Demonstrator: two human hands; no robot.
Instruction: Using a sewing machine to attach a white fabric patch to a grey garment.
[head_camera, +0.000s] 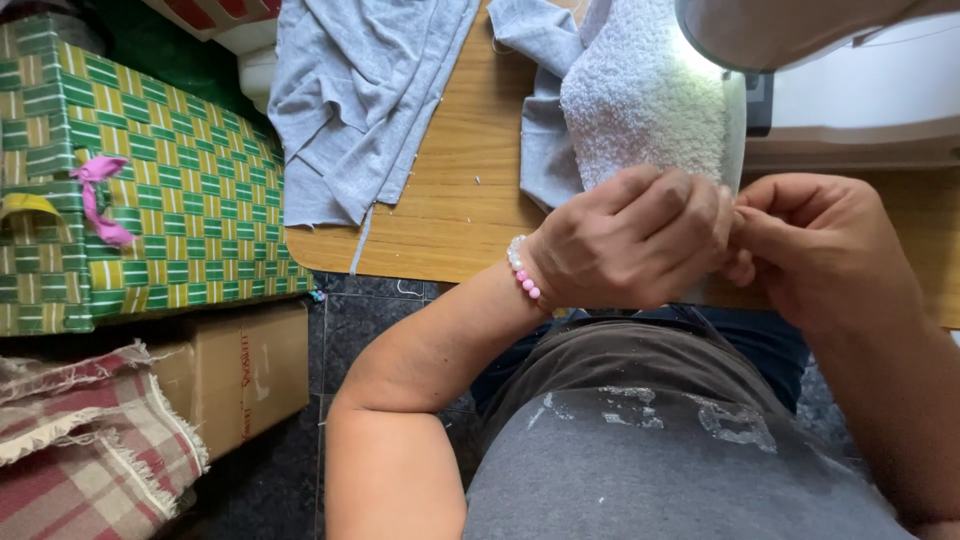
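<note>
White fleecy fabric: lies on the wooden table, under the lit head of a white sewing machine; its near edge runs down behind the two hands.

Left hand: just in front of the fleecy fabric's near edge; fingers curled into a pressed-together grip, knuckles up; what the fingertips pinch is hidden; a pink and white bead bracelet on its wrist.

Right hand: right of the fleecy fabric's near edge, touching the left hand; fingertips drawn together against the left fingers; cannot tell what, if anything, they hold.

Grey fabric pieces: left of the fleecy fabric, spread over the table edge; one more piece lies partly under it.

Green and yellow woven box: well left of the fleecy fabric, beyond the table; pink ribbon on it.

Cardboard box and checked cloth: on the floor below the woven box.
</note>
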